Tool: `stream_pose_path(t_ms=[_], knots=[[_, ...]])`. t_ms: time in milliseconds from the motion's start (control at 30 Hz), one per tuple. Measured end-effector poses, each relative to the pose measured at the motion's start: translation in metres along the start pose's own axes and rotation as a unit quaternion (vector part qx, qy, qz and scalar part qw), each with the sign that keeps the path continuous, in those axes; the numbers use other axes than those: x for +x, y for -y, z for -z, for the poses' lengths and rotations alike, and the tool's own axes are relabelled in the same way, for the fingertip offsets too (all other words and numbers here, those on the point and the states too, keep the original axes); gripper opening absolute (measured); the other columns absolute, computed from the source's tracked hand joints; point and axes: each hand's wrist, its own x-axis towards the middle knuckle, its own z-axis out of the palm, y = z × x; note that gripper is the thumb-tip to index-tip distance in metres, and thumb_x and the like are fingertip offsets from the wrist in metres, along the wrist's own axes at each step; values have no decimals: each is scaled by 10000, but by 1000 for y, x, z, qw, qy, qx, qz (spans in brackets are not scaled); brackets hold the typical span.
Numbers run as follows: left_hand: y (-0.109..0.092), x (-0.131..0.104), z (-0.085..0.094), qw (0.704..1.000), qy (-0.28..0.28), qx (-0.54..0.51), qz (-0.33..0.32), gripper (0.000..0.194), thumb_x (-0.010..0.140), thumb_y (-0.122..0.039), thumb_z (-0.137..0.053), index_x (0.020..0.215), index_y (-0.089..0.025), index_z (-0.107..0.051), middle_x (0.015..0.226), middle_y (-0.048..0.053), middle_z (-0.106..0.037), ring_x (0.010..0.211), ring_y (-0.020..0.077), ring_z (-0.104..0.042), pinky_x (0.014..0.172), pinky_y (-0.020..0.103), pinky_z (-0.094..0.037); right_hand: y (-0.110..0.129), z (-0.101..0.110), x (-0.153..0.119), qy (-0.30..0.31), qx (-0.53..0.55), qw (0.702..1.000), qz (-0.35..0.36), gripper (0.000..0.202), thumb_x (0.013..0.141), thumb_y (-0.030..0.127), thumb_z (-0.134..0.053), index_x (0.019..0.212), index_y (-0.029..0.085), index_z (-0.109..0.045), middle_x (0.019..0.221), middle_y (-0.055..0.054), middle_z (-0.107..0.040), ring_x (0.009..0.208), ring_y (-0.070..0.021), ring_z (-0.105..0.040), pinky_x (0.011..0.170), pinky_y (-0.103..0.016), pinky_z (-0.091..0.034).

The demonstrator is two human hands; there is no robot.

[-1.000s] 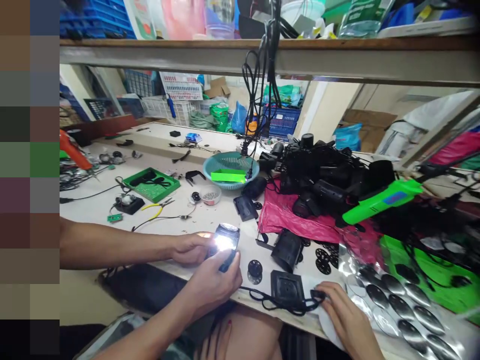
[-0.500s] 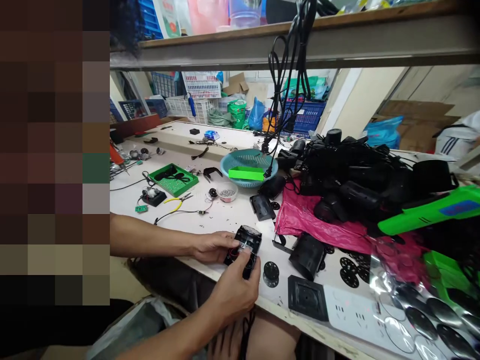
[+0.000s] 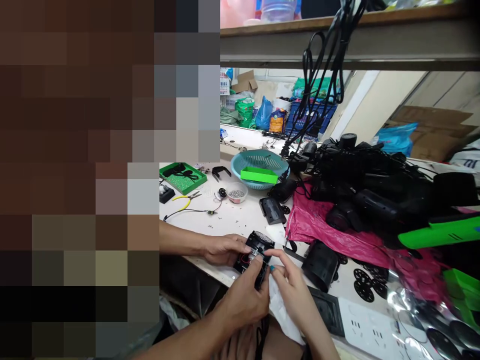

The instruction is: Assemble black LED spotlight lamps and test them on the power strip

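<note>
My right hand (image 3: 294, 285) reaches in from the lower right. Its index finger stretches towards a small black device housing (image 3: 261, 239); whether it touches cannot be told. The other fingers curl inward, with a teal spot near the thumb. Below the hand hangs a white crumpled sheet (image 3: 282, 311), apparently gripped in the curled fingers. A co-worker on the left holds the housing in both hands, the left hand (image 3: 221, 250) at its far side and the right hand (image 3: 245, 292) at its near side. Red wires and a round top show on the housing. My left hand is out of view.
Yellow-handled pliers (image 3: 183, 203), a clear cup of screws (image 3: 237, 199) and a teal basket (image 3: 236, 171) stand beyond the hands. To the right are a pink bag (image 3: 318, 222), a heap of black housings (image 3: 360, 175) and a white power strip (image 3: 362, 322). Black cables (image 3: 318, 65) hang overhead.
My right hand has come into view from the lower right with the white sheet. The view has swung left, so the co-worker and table appear further right. The co-worker still holds the housing.
</note>
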Motion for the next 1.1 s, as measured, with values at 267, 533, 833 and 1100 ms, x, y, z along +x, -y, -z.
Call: stream_pose_path(t_ms=[267,533,833,1100], knots=[[-4,-10,-3,916,-191,-328,132,498,904,-119,-411,1378,23,-469,1004,205,-690,942,311,-726,646,379,-647,-35,-13,-15,-87,154,982,-69,247,777,413,-587,928,232,-511,537,105,-362,463,-103,-321,466,-215,-253],[-10,-13,-12,809,-237,-508,179,445,920,-298,-461,1264,-39,-571,945,177,-643,898,306,-706,691,400,-654,-80,-21,-25,-139,172,975,-37,247,783,445,-621,829,229,-508,554,85,-384,465,-104,-321,464,-218,-275],[-13,-12,-9,776,-256,-543,193,404,871,-258,-553,1204,-34,-595,966,169,-635,906,291,-675,712,394,-638,-85,-24,-39,-162,102,981,4,316,842,477,-594,988,197,-584,759,-12,-639,637,-165,-566,603,-263,-445],[-20,4,16,292,-298,-862,287,368,701,12,-615,1041,-83,-719,1006,98,-717,1081,288,-677,919,479,-586,-2,-11,-2,-94,48,994,22,570,883,377,-494,1414,169,-468,578,83,-375,523,-131,-347,549,-245,-333]])
